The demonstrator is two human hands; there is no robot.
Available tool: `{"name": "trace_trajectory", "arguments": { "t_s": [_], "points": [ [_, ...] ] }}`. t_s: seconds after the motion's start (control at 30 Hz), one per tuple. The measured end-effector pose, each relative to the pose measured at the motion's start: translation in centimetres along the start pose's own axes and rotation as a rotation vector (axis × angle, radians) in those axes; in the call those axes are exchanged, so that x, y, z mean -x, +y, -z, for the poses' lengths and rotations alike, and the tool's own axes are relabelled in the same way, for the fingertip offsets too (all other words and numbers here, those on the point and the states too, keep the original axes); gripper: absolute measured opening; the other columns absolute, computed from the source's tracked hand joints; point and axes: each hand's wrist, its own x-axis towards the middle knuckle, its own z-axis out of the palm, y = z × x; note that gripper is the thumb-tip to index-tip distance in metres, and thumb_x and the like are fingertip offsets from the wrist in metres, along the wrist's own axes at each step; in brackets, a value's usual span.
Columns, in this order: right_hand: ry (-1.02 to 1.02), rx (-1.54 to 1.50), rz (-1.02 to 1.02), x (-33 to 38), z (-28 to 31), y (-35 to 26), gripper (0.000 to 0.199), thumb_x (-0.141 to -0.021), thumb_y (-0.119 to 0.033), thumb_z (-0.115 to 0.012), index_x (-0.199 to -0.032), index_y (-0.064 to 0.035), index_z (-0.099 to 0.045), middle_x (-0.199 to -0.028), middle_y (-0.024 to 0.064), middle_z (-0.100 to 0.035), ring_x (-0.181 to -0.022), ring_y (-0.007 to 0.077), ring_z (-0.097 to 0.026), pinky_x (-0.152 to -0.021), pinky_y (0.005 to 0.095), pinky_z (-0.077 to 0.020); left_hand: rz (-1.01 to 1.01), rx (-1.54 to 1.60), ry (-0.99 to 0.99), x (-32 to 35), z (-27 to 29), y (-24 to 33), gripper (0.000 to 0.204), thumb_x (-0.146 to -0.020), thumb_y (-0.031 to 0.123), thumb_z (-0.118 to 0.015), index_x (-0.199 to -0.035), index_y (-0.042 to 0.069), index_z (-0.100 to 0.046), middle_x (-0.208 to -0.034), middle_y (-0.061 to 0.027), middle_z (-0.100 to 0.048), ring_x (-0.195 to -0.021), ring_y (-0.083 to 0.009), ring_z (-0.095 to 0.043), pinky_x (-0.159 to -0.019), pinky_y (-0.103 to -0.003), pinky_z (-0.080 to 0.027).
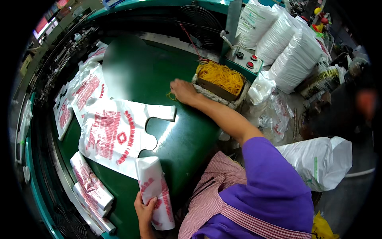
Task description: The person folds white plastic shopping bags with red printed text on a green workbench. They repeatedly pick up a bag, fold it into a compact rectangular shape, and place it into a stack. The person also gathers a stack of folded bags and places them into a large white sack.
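My left hand (145, 209) is closed around a folded bundle of white plastic bags (157, 191) with red print, held upright at the near edge of the green table. Over the green surface, my right hand (184, 91) has its fingers bent together, and a thin yellow rubber band (171, 96) hangs from them. Beside that wrist stands a box of yellow rubber bands (221, 77). Between my hands and to the left, a flat stack of white T-shirt bags (107, 133) with red print lies spread out, its handles pointing right.
Further bag stacks (85, 85) lie at the far left of the green table (167, 139). Rolled bag bundles (93, 187) rest at the near left. A control box with buttons (247, 60) sits behind the rubber bands. Full white sacks (294, 55) stand at the right.
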Motion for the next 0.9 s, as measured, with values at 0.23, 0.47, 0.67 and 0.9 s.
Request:
{"name": "trace_trajectory", "arguments": {
  "t_s": [0.23,0.47,0.67,0.9],
  "points": [
    [0.176,-0.341,0.264,-1.5,0.4,-7.9,0.018,-0.08,-0.012,-0.053,-0.095,-0.0088,-0.063,-0.09,0.0174,-0.065,-0.081,0.0365,-0.062,-0.074,0.0459,-0.0498,-0.163,0.597,0.248,-2.4,0.1,-2.2,0.043,-0.093,0.02,-0.054,-0.128,-0.002,-0.043,-0.121,-0.0115,-0.053,-0.107,-0.02,-0.054,-0.094,-0.035,-0.042],
    [-0.394,-1.341,0.343,9.4,3.7,-20.2,0.021,-0.082,-0.003,-0.058,-0.103,-0.0022,-0.058,-0.091,0.0082,-0.064,-0.083,0.0176,-0.063,-0.078,0.0299,-0.0498,-0.311,1.12,0.12,-6.0,-0.7,2.7,0.039,-0.095,0.02,-0.049,-0.129,0.001,-0.042,-0.127,-0.0146,-0.051,-0.108,-0.0248,-0.056,-0.088,-0.038,-0.05],
    [-0.797,-2.285,-0.462,9.3,4.3,-18.4,0.042,-0.088,-0.002,-0.056,-0.127,-0.0055,-0.041,-0.103,0.0159,-0.058,-0.059,0.0112,-0.055,-0.05,0.0209,-0.0458,-0.2,1.362,-0.211,-3.3,-1.7,0.4,0.043,-0.084,0.013,-0.064,-0.121,-0.001,-0.049,-0.113,-0.013,-0.06,-0.096,-0.0248,-0.062,-0.081,-0.038,-0.053],
    [-1.16,-1.125,0.821,11.8,8.0,-21.6,0.049,-0.085,-0.003,-0.055,-0.132,-0.0084,-0.044,-0.133,0.0164,-0.048,-0.082,0.0282,-0.066,-0.068,0.034,-0.0523,-0.125,0.155,0.22,-3.2,3.7,-2.4,0.035,-0.075,0.011,-0.072,-0.103,0.005,-0.052,-0.09,-0.001,-0.051,-0.083,-0.0109,-0.052,-0.077,-0.024,-0.043]
  ]
}}
